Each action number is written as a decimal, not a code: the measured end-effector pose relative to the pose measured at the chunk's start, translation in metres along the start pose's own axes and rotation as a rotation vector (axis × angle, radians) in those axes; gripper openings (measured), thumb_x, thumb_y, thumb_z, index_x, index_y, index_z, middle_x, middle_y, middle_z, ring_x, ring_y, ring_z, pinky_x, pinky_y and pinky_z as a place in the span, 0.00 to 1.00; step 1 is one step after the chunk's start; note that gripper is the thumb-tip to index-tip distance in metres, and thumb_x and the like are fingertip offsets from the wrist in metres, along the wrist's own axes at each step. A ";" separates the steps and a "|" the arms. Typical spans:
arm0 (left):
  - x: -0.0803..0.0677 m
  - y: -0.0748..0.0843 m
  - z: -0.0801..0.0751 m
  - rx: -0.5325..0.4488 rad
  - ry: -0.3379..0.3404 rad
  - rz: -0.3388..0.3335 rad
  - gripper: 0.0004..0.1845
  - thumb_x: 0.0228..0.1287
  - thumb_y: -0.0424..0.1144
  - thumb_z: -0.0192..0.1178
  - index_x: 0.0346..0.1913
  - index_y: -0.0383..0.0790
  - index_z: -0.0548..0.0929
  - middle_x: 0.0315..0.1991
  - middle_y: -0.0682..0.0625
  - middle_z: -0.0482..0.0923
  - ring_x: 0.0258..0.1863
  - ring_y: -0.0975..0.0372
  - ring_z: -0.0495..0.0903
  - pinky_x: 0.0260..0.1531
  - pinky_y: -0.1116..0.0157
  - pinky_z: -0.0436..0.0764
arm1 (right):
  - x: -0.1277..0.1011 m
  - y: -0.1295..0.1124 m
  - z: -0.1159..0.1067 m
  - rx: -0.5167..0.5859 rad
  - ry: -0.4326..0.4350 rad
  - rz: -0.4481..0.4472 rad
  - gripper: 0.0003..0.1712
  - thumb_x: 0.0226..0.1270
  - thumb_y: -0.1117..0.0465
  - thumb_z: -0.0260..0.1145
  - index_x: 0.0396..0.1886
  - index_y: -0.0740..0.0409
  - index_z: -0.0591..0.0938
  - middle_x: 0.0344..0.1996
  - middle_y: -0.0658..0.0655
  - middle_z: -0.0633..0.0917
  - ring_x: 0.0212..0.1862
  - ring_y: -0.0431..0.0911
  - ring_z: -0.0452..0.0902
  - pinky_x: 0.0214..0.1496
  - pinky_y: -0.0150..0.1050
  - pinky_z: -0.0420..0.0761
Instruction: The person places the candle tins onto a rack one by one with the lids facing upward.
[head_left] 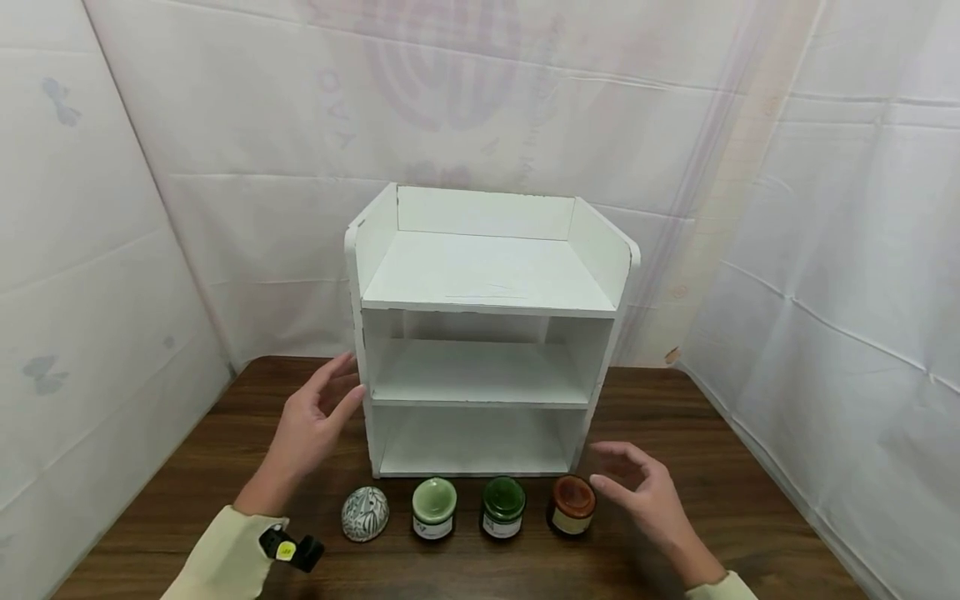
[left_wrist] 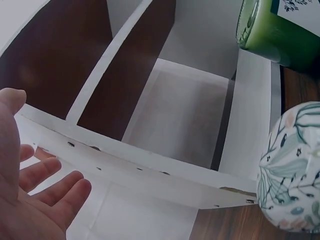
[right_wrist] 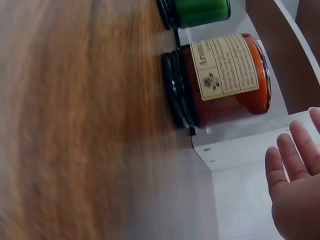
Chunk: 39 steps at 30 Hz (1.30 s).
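A small white shelf unit [head_left: 491, 271] stands on the table, its compartments facing me. My left hand [head_left: 311, 425] is beside its left side panel, fingers loosely bent, holding nothing; whether the fingertips touch the panel I cannot tell. Low by its right side, my right hand [head_left: 645, 496] is also bare, fingers relaxed, near an amber-brown jar [head_left: 573, 504] with a cream label. In the right wrist view that jar [right_wrist: 230, 75] has its dark lid towards the table. Left of it stand a dark green jar [head_left: 503, 507], a light green jar [head_left: 433, 507] and a rounded leaf-patterned container [head_left: 365, 513].
The shelf has a top tray with raised sides and two open levels below, a middle shelf [head_left: 480, 372] between them. Dark wood table [head_left: 645, 417] surrounds it. White cloth [head_left: 262, 125] hangs behind and at both sides. A black strap [head_left: 291, 548] is on the left wrist.
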<state>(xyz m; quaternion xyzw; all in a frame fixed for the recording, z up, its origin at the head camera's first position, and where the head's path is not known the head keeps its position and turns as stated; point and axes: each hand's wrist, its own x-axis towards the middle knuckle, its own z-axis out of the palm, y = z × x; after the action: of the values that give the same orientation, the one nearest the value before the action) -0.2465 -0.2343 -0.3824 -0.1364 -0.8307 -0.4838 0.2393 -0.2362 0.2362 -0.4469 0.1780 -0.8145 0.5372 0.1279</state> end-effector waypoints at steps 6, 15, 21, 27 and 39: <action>0.003 -0.001 0.005 -0.008 0.022 -0.034 0.31 0.78 0.47 0.58 0.78 0.44 0.66 0.72 0.43 0.72 0.65 0.49 0.78 0.53 0.85 0.70 | -0.005 0.003 0.007 0.111 -0.003 0.058 0.17 0.69 0.68 0.69 0.56 0.66 0.82 0.51 0.54 0.88 0.52 0.42 0.84 0.52 0.31 0.81; 0.009 0.003 0.011 -0.054 0.022 -0.102 0.32 0.74 0.49 0.62 0.76 0.43 0.69 0.70 0.40 0.75 0.63 0.49 0.78 0.49 0.85 0.72 | -0.012 0.006 0.017 0.221 -0.042 0.128 0.18 0.68 0.70 0.69 0.56 0.70 0.80 0.52 0.59 0.88 0.53 0.42 0.84 0.53 0.30 0.81; 0.012 0.006 0.009 -0.073 0.015 -0.162 0.34 0.73 0.51 0.63 0.75 0.40 0.70 0.67 0.38 0.77 0.64 0.47 0.78 0.48 0.83 0.73 | -0.014 0.008 0.020 0.295 -0.099 0.161 0.23 0.65 0.71 0.71 0.58 0.72 0.78 0.55 0.63 0.86 0.54 0.39 0.84 0.55 0.30 0.81; 0.014 0.004 0.006 -0.068 -0.003 -0.193 0.34 0.74 0.53 0.62 0.75 0.40 0.71 0.67 0.37 0.77 0.64 0.46 0.79 0.47 0.80 0.75 | -0.013 0.009 0.019 0.323 -0.180 0.183 0.29 0.63 0.70 0.73 0.62 0.72 0.76 0.56 0.58 0.86 0.54 0.40 0.83 0.55 0.32 0.82; 0.020 0.003 -0.002 -0.084 -0.036 -0.224 0.32 0.69 0.54 0.67 0.71 0.42 0.76 0.66 0.41 0.79 0.61 0.53 0.80 0.45 0.78 0.79 | -0.010 0.015 0.019 0.351 -0.358 0.191 0.43 0.61 0.69 0.76 0.71 0.77 0.65 0.63 0.70 0.78 0.55 0.38 0.82 0.57 0.31 0.81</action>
<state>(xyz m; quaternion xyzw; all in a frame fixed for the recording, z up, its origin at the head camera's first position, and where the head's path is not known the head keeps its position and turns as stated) -0.2619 -0.2347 -0.3684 -0.0613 -0.8238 -0.5395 0.1629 -0.2342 0.2256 -0.4703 0.2118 -0.7318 0.6397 -0.1022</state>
